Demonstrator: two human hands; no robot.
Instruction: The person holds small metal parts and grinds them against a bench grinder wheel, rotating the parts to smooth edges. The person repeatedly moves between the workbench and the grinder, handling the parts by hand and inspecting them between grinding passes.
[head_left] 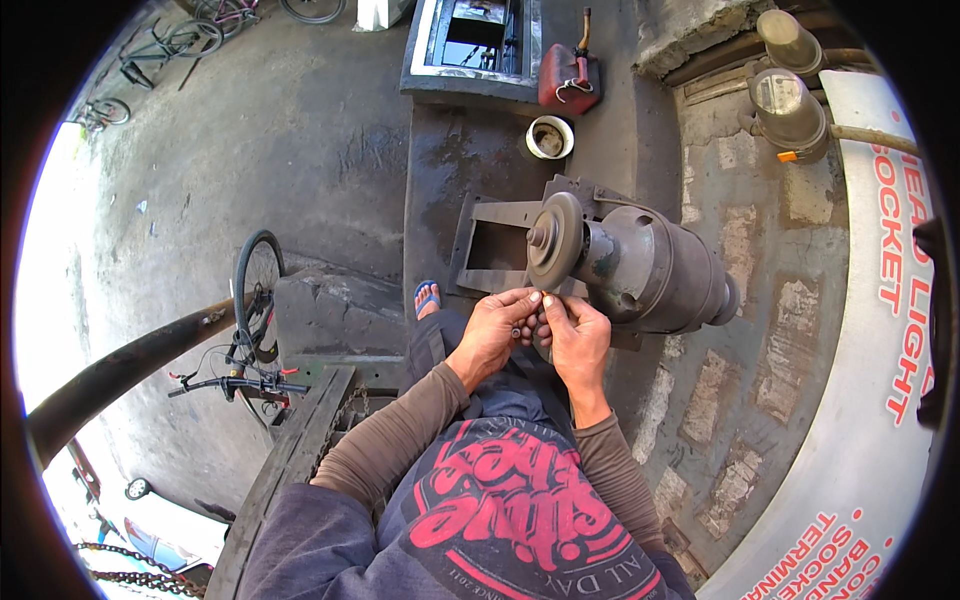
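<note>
My left hand [490,335] and my right hand [580,342] meet just below the lower edge of a round grinding wheel [566,240]. Thumbs and fingertips of both are pinched together, and the fingers curl beneath. A small dark piece shows between them, too small to name, and a tiny orange glint sits by the thumb tips. Whether the piece touches the wheel is hard to tell. The wheel sits on the shaft of a grey electric motor [660,268], with a nut [538,237] at its hub. A metal frame [505,212] supports the grinder.
Beyond the grinder stand a white bucket [549,138] and a red jerrycan [570,80]. A brick wall with electric meters [785,100] and a printed banner [870,300] runs along the right. At left are a bicycle [255,330], a slanting pole [130,375] and a wooden beam [290,480].
</note>
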